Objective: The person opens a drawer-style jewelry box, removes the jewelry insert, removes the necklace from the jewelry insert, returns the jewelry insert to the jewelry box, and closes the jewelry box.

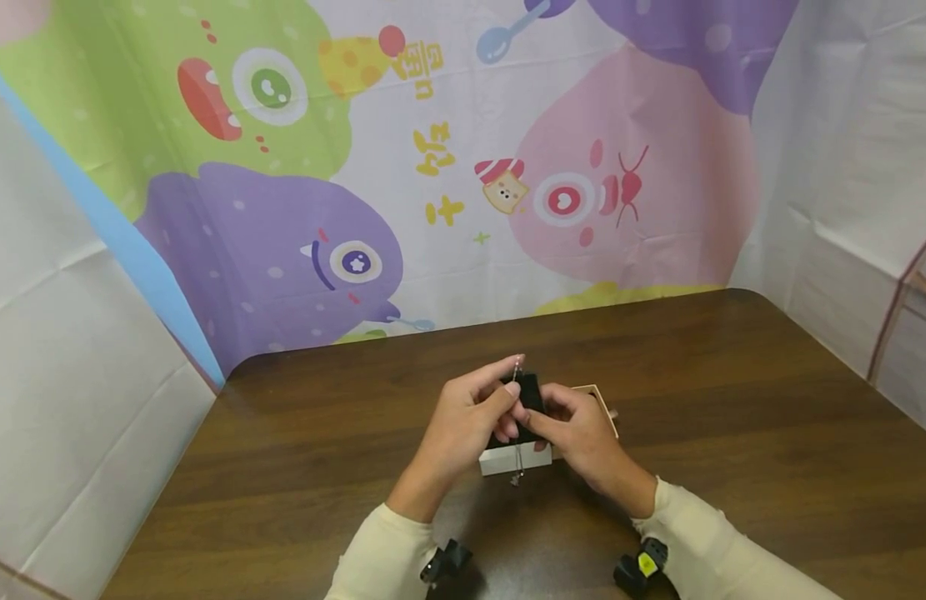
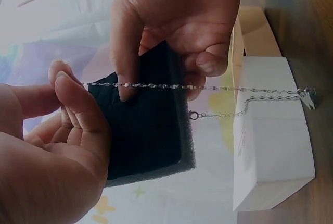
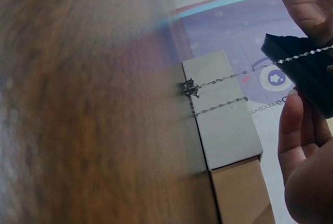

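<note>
My left hand (image 1: 466,417) pinches a silver necklace (image 2: 156,86) between thumb and forefinger, high up on its chain. From there the chain runs down across a black foam pad (image 2: 151,130), and a small sparkling pendant (image 3: 191,87) hangs at its low end. A clasp (image 2: 194,115) at the chain's other end lies by the pad's edge. My right hand (image 1: 586,429) grips the pad, its thumb on the face and its fingers behind. Behind the hanging chain stands a white box (image 2: 278,135).
Beside the white box, a brown cardboard box (image 1: 601,404) is partly covered by my right hand. Both are on a dark wooden table (image 1: 320,467). A cartoon-printed cloth (image 1: 447,275) hangs along the table's far edge.
</note>
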